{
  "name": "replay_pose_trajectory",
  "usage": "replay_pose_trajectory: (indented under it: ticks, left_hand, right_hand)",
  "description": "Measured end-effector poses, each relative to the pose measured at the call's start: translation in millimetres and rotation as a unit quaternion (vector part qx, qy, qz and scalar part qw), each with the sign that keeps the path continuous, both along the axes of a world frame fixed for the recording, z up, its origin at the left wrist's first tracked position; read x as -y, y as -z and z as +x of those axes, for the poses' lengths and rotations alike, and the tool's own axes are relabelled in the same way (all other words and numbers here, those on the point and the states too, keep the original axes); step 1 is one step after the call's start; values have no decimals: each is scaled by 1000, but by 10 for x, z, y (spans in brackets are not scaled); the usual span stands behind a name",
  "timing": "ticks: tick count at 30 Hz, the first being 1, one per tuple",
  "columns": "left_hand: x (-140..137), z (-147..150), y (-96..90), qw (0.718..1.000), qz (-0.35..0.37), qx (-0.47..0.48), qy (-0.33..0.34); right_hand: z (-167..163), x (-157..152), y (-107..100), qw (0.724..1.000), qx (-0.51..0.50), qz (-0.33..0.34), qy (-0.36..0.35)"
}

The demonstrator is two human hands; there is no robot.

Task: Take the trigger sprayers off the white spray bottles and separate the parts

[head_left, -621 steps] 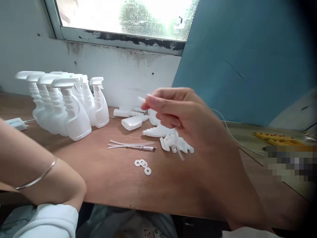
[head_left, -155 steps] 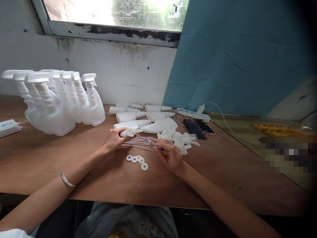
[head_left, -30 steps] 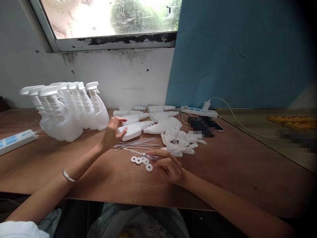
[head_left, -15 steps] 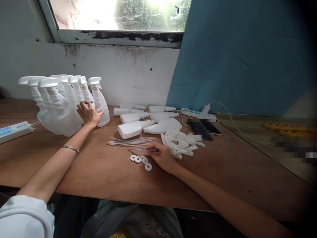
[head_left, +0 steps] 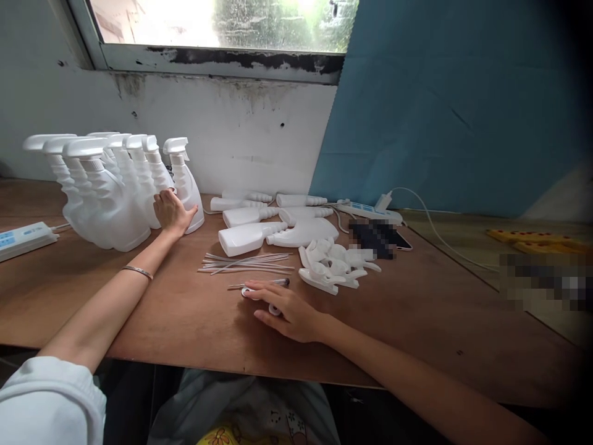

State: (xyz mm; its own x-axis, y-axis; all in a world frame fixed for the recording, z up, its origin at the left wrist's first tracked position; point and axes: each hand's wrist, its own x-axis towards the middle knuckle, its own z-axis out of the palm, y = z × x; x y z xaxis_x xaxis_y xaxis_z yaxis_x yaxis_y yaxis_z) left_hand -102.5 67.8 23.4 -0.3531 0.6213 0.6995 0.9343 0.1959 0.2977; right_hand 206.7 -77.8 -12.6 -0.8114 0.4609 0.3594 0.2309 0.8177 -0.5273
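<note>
My left hand is at the rightmost upright spray bottle, a white one with a trigger head. The fingers curl in beside its left side and the thumb lies across its lower front; the fingertips are partly hidden. My right hand lies low over several white ring washers, its fingers spread, covering most of them. Just behind those fingers a small screwdriver, thin-shafted with a dark handle, rests on the table. Thin white tubes lie in a loose bundle beyond it.
More upright spray bottles crowd the left. Several bottles without heads lie at the back centre. Loose white trigger heads are piled right of centre, before a phone. Power strips and cables sit at both sides.
My right hand has let go of the screwdriver, which now lies on the table, and has moved over the washers. My left hand has shifted slightly right, its fingers closer together at the bottle.
</note>
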Motion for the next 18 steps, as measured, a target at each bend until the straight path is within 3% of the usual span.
replay_pose_trajectory:
  ticks: [5, 10, 13, 18]
  left_hand:
    - [16, 4, -41, 1000, -22, 22, 1]
    - [88, 34, -111, 997, -54, 42, 23]
    - [181, 89, -150, 997, -51, 46, 34]
    - [464, 304, -178, 998, -13, 34, 54]
  right_hand:
    - [-17, 21, -22, 995, 79, -31, -55]
    - [-10, 40, -37, 994, -3, -66, -85]
    - [-7, 46, -38, 992, -96, -67, -55]
    - [19, 21, -31, 967, -239, -55, 70]
